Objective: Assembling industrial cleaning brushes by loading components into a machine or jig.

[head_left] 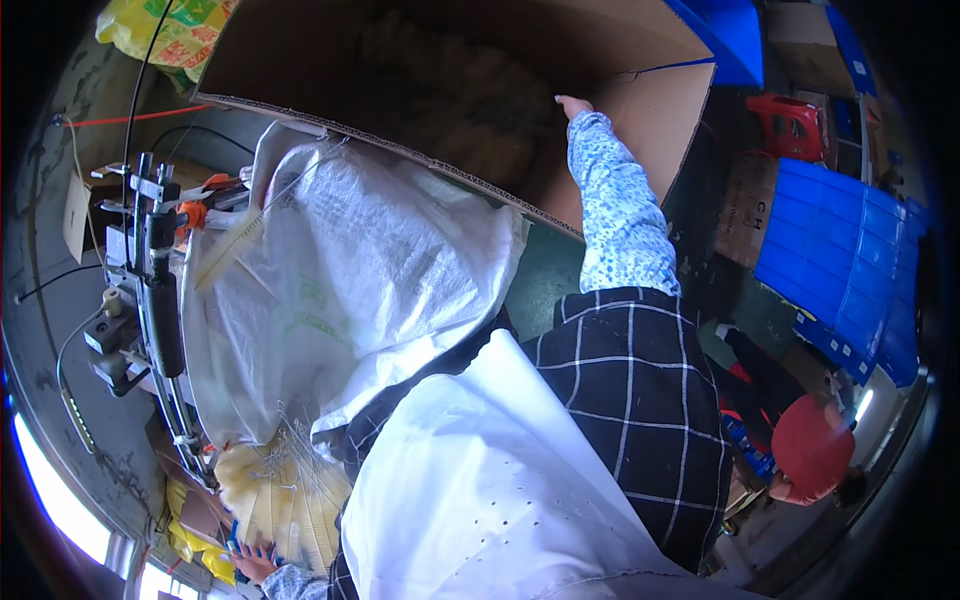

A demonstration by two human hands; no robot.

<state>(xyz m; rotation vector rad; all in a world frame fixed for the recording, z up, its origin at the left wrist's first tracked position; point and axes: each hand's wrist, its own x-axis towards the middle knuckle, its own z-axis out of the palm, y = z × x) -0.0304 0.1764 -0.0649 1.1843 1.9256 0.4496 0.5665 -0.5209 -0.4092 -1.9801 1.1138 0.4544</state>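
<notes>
My right arm reaches out to a large cardboard box point(655, 125). Over the box's open top, near its right side, is my right hand point(574, 106), a finger or thumb stretched out and nothing visible in it. A dim, fluffy, yellowish-brown heap point(470, 100) lies inside; it looks like feathers, but shadow hides the detail. At the lower left, my left hand point(254, 564) has its fingers spread beside a fanned bundle of pale yellow feathers point(285, 495) with thin whitish quills. Whether the fingers touch the bundle I cannot tell.
A white woven sack point(370, 260) drapes between the box and me. Left of it stands a metal clamp-like machine point(160, 290) with cables. Blue plastic crates point(835, 260) and a red stool point(790, 127) are at the right. A person in red point(812, 445) is at the lower right.
</notes>
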